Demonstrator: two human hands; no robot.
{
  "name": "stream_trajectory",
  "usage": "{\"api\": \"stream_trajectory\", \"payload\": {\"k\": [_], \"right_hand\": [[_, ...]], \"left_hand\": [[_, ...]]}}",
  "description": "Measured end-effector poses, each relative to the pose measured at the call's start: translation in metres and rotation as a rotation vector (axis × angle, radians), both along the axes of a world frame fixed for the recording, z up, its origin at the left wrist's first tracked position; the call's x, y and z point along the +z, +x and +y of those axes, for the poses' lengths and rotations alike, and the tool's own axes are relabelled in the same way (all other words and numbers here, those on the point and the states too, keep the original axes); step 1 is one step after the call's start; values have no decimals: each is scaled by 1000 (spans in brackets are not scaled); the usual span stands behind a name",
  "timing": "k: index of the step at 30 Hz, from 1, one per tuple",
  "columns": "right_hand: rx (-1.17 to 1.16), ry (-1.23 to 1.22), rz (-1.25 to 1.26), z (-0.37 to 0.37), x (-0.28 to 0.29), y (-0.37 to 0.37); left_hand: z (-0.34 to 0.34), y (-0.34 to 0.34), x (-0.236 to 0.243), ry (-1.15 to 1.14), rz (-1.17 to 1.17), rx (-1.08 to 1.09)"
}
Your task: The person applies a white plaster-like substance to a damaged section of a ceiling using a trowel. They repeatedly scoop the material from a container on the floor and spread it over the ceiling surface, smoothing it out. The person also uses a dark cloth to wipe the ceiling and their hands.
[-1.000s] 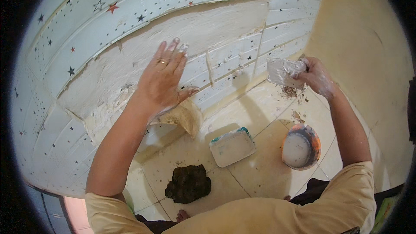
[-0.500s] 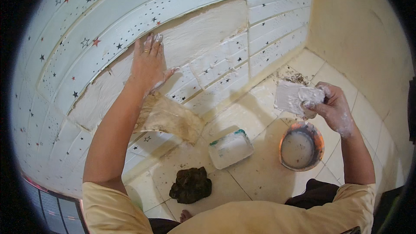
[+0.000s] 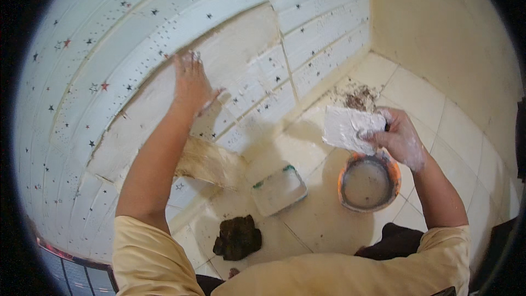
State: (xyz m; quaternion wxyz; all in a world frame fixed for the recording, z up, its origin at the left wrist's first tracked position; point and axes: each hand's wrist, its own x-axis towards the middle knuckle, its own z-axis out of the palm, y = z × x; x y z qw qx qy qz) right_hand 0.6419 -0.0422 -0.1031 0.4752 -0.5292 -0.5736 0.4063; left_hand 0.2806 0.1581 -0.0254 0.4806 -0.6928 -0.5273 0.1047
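Observation:
My left hand (image 3: 193,84) lies with its fingers stretched against a pale, smeared strip (image 3: 241,38) of bare wall, close under the edge of the star-patterned white wall covering (image 3: 159,27). White paste coats its fingertips. Over the floor, my right hand (image 3: 401,138) grips a flat rectangular plate (image 3: 346,129) by its right side, thumb on top. Thick white paste covers the plate's face, so its material is hidden. Just below it stands an orange-rimmed bucket (image 3: 395,183) with cloudy liquid inside. A stained, loose sheet (image 3: 211,164) hangs out from the wall below my left forearm.
On the tiled floor sit a white rectangular tub (image 3: 279,191) with green marks on its rim and a dark crumpled cloth (image 3: 238,237). Dark crumbs (image 3: 360,97) lie near the wall's foot. A plain yellowish wall (image 3: 438,38) closes off the right side.
The whole view has shifted a little. My right hand with the paste-covered plate has come slightly left. My left hand stays on the bare strip, near the covering's edge.

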Motion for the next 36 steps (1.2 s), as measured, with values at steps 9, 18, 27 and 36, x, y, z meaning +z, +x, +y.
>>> {"api": "stream_trajectory", "payload": {"k": [9, 18, 27, 36], "right_hand": [[14, -118, -54, 20, -55, 18], [31, -283, 13, 21, -74, 7], [129, -408, -159, 29, -99, -37], [469, -440, -384, 81, -127, -150]], "left_hand": [[-83, 52, -110, -581, -334, -455], [-137, 14, -210, -882, -1032, -369], [-178, -103, -168, -1293, -747, -116], [-263, -215, -157, -1156, -1021, 203]]}}
